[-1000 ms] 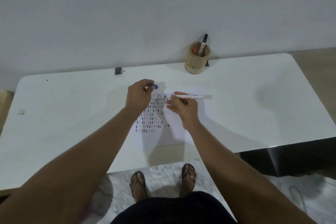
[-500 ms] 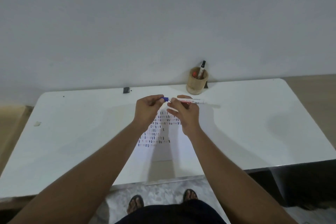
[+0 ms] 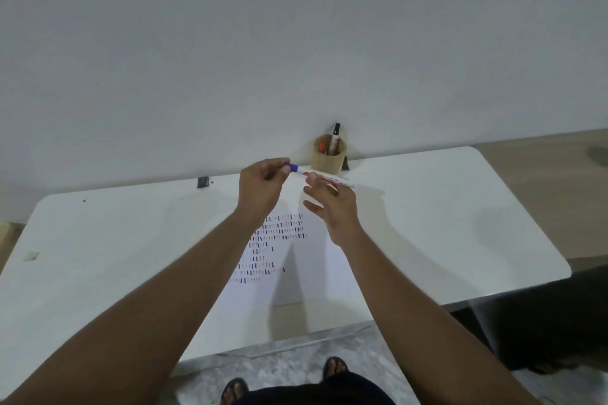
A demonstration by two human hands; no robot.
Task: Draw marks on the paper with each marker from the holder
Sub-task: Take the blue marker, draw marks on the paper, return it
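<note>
I hold a white marker with a blue cap [image 3: 332, 179] level above the table's far side, between my two hands. My left hand [image 3: 263, 189] pinches the blue cap end. My right hand [image 3: 332, 207] has its thumb and forefinger on the barrel, with the other fingers spread. The cap sits on the marker. Below my hands lies the white paper [image 3: 312, 270], with rows of short dark and reddish marks on its left half. The tan round holder [image 3: 329, 159] stands by the wall and contains a black-capped marker [image 3: 335, 134] and a red-capped one [image 3: 321, 146].
The white table [image 3: 444, 223] has rounded corners and butts against a plain wall. A small black object [image 3: 203, 181] lies at the back edge, left of my hands. A pale scrap [image 3: 31, 255] sits near the left edge. My sandalled feet show below the front edge.
The cap in my left hand has met the marker's tip and now sits on it. Both hands have lifted off the paper toward the holder, and my head has tilted up.
</note>
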